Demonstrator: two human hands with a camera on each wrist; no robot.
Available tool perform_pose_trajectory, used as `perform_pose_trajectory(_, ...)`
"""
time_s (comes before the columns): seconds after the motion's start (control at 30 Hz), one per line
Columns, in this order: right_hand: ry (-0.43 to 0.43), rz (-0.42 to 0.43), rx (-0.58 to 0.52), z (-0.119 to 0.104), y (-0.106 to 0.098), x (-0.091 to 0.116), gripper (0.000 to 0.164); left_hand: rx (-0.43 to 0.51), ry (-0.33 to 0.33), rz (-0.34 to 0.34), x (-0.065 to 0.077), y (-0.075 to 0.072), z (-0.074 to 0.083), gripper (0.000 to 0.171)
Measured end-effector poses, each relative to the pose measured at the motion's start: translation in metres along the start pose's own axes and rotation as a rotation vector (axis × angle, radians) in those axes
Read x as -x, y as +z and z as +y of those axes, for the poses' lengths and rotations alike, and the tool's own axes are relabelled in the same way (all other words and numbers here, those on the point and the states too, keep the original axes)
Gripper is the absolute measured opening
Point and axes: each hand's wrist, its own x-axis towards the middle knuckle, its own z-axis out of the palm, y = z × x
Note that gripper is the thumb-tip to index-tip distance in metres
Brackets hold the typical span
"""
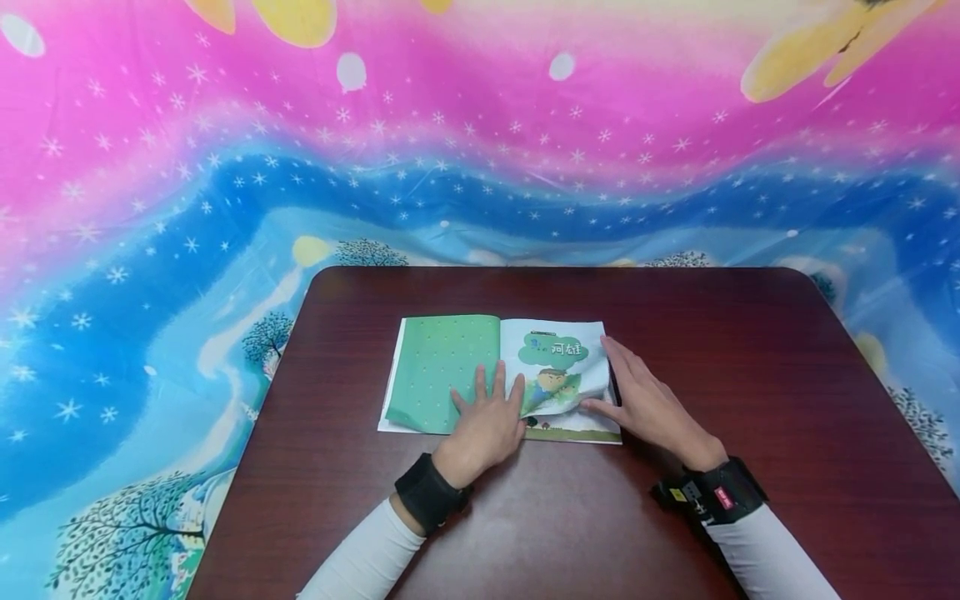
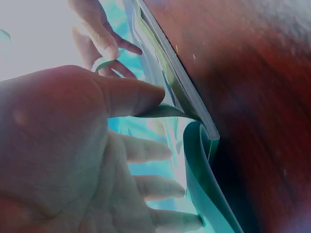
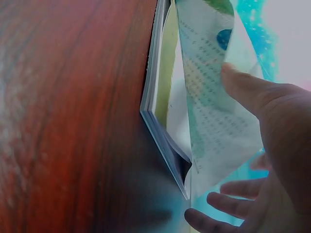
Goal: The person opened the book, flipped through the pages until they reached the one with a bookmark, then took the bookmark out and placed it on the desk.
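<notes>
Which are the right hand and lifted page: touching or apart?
Touching: the right wrist view shows the right hand resting its thumb on the lifted page.

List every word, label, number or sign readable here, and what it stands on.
"阿雄": on a green cloud printed on the open book's right page.
Smaller characters left of it, and a dark strip above: too small to read.
Red label and yellow label on the right wristband: too blurred to read.
Rows of print on the lifted page, right wrist view: too blurred.
</notes>
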Motion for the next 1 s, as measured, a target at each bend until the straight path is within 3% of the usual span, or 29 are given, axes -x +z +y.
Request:
perform_pose_trajectory(0.23, 0.051, -0.072, -0.006, 0.0, 0.001, 0.001, 0.116, 0.075, -0.021, 0.053, -0.005, -0.004, -0.006, 0.068)
perform_pose_trajectory(0.5, -0.022, -0.124, 0.015, -0.002, 0.004, 0.004, 0.104, 0.179, -0.055, 0.196, -0.009, -0.013, -0.015, 0.082)
perform_pose_trajectory(0.83, -0.064, -0.132, 0.037, -0.002, 0.005, 0.006, 0.108, 0.0, -0.007, 0.511, -0.013, -0.02, -0.028, 0.121)
perform_pose_trajectory(1.0, -0.096, -0.135, 0.056, -0.002, 0.005, 0.005, 0.108, -0.039, 0.031, 0.607, -0.011, -0.024, -0.03, 0.123)
